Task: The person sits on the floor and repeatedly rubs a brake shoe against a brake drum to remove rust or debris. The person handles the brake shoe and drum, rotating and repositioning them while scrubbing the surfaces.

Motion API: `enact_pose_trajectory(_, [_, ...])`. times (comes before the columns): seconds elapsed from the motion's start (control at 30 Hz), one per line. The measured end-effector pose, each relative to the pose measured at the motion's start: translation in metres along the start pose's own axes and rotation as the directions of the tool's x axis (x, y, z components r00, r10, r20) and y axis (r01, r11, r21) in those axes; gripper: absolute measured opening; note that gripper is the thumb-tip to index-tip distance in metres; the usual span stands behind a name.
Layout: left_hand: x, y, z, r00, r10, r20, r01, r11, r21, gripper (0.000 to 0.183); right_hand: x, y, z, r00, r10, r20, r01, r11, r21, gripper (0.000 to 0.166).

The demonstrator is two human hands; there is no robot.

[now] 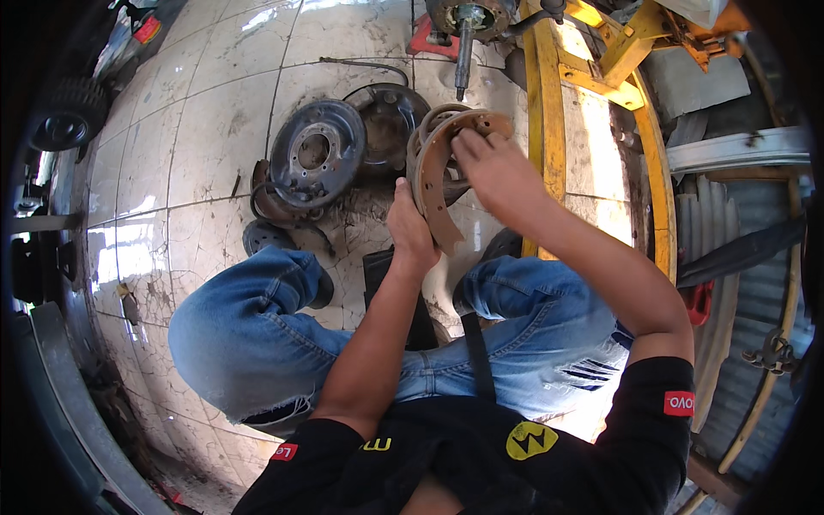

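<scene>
Between my hands a curved brake shoe (pixel 444 170) is held tilted above the floor, its brown lining dotted with rivet holes. My left hand (pixel 412 225) grips the lower part of it, thumb along the outer side. Bent fingers of my right hand (pixel 492 164) touch the lining near its upper end; the fingertips are hidden, so any small piece between them cannot be made out. Just left of the shoe, a black round brake backing plate (pixel 293 145) leans at a slant, with a second backing plate (pixel 386 122) partly behind it.
An axle shaft (pixel 462 55) juts from a housing beyond the shoe, beside a red stand (pixel 434 40). A yellow steel frame (pixel 546 129) runs along the right. Dirty, cracked tiles (pixel 215 135) cover the floor. A tyre (pixel 67 116) is at far left.
</scene>
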State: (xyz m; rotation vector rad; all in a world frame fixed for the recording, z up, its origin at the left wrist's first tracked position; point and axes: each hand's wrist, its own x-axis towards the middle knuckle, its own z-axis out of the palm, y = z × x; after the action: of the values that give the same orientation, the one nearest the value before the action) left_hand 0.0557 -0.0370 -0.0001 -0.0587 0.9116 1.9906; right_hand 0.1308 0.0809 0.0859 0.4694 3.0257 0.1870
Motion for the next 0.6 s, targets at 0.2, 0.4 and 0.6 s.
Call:
enact_pose_trajectory(0.2, [0.002,-0.012,-0.012,0.983,0.158,0.099,-0.137,0.972,-0.189,0.059,0.002,0.002,0.006,0.974,-0.060,-0.221,0.061,0.998,-0.003,0.037])
enact_pose_trajectory(0.4, [0.000,0.001,0.001,0.996,-0.094,0.007,0.093,0.965,-0.244,0.060,-0.005,-0.016,-0.001,0.998,-0.064,-0.029,0.066,0.996,0.056,0.048])
enact_pose_trajectory(0.6, [-0.002,0.001,0.002,0.999,-0.041,0.000,0.039,0.944,-0.327,0.062,-0.004,0.006,0.009,0.996,0.022,-0.086,-0.020,1.000,0.022,0.047])
